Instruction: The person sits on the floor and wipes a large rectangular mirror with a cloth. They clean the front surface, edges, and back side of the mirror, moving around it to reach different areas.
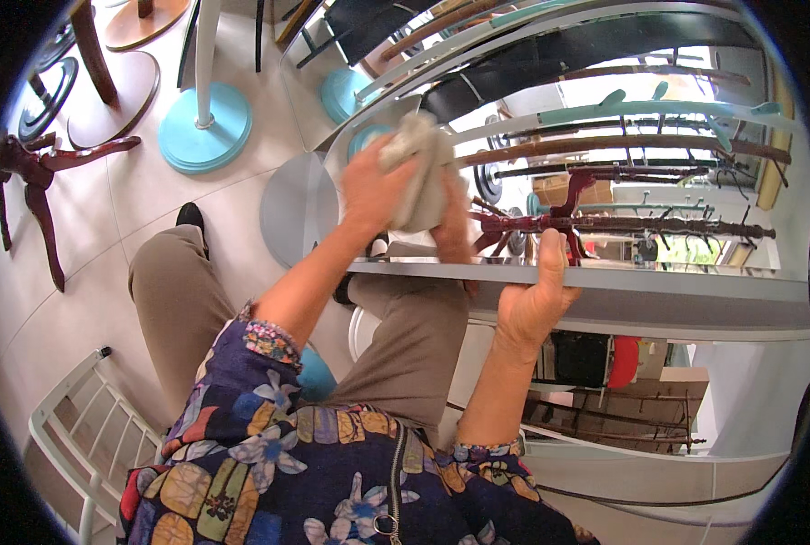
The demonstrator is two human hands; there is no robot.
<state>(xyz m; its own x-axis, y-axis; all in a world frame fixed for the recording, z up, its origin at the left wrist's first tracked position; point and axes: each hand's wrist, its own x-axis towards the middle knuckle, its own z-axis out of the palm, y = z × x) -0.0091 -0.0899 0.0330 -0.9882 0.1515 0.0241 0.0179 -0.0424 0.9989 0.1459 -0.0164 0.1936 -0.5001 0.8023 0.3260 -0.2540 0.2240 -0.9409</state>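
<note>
My left hand (371, 191) presses a crumpled pale cloth (420, 170) against the face of a tall mirror with a grey frame (623, 278); hand and cloth are slightly blurred. The glass shows a reflection of the hand just right of the cloth. My right hand (537, 300) grips the mirror's near edge, its thumb over the frame and its fingers hidden beneath. The mirror lies on its side across my knees' right. A round grey base (296, 208) is at its left end.
Round light-blue stand base (205, 133), brown round base (113, 102) and dark red wooden legs (40, 184) stand on the tiled floor at left. A white metal chair (98, 415) is at lower left. Another mirror (316, 82) stands behind; a dark cable (616, 503) runs at lower right.
</note>
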